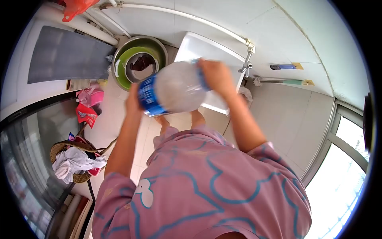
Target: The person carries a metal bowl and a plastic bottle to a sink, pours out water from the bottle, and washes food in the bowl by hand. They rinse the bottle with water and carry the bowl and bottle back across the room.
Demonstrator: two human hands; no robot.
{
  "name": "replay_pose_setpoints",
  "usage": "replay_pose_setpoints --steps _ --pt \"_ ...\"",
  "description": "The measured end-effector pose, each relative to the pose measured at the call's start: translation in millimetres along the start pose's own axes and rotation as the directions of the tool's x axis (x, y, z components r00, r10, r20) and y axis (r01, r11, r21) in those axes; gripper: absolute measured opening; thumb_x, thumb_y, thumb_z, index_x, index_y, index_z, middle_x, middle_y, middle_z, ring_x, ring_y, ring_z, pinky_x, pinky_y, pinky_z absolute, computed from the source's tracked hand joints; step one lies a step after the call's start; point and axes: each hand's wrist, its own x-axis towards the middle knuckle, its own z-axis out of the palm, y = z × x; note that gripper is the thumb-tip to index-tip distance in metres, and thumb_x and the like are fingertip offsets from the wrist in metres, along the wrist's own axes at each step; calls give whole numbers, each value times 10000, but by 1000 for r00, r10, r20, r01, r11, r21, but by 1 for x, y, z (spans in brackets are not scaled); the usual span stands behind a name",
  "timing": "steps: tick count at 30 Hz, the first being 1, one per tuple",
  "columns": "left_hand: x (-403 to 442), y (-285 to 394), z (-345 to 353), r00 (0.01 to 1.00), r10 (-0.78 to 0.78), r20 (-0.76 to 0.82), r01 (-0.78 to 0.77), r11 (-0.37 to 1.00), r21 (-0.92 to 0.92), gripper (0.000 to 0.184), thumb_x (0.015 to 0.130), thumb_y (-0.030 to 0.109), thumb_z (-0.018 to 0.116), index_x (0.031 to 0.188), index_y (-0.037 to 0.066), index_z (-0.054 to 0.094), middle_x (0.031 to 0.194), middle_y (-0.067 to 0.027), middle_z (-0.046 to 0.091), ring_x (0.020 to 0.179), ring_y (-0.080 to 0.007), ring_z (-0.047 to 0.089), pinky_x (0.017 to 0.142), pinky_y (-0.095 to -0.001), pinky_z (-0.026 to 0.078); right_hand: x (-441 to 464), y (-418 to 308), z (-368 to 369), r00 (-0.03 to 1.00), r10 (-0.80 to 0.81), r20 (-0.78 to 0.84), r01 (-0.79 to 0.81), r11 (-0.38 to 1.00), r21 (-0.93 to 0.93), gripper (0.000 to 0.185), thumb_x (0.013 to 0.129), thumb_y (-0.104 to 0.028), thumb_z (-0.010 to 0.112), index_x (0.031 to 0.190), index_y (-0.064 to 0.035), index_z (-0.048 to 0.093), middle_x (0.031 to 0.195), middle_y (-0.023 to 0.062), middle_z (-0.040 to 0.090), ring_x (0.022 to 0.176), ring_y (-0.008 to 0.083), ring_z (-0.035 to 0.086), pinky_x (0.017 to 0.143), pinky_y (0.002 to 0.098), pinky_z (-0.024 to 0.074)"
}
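A large clear plastic jug (179,87) with a blue label is held up sideways in front of me, between both hands. My left hand (133,98) is wrapped round its label end. My right hand (216,76) grips the other end, at a blue part near the rim of the white sink. Both hands are slightly blurred. Beyond the jug, to the left, nested basins stand on the floor: a steel one (162,49) outside, a green one (123,63) within, and a smaller bowl with something dark in it.
A white sink (207,46) lies under a wall tap (247,64). A brush (282,81) and a blue-handled tool (284,67) hang on the right wall. At the left are a basket of clothes (73,161), pink and red bags (90,95) and a grey panel (67,55).
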Motion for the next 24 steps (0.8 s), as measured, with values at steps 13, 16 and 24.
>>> replay_pose_setpoints --steps 13,16,24 --pt "-73 -15 6 953 165 255 -219 955 200 534 990 446 403 1375 77 410 1343 -78 506 1223 -210 489 1032 -398 372 17 14 -16 958 228 173 -286 776 562 421 908 -392 562 845 4 688 728 30 585 655 138 471 637 302 418" --pt "-39 -64 7 977 117 176 -154 964 217 491 1009 381 405 1382 62 409 1365 -67 487 1280 -191 430 1076 -384 327 14 57 -51 966 237 104 -250 750 612 387 928 -355 541 872 -6 697 754 34 616 640 115 525 596 270 434" --pt "-49 3 24 960 281 14 -268 898 348 507 950 432 519 1286 53 540 1088 -32 630 942 -134 613 821 -260 493 18 87 48 974 226 27 -225 934 278 464 959 -399 445 930 6 670 761 92 648 692 235 635 655 384 494"
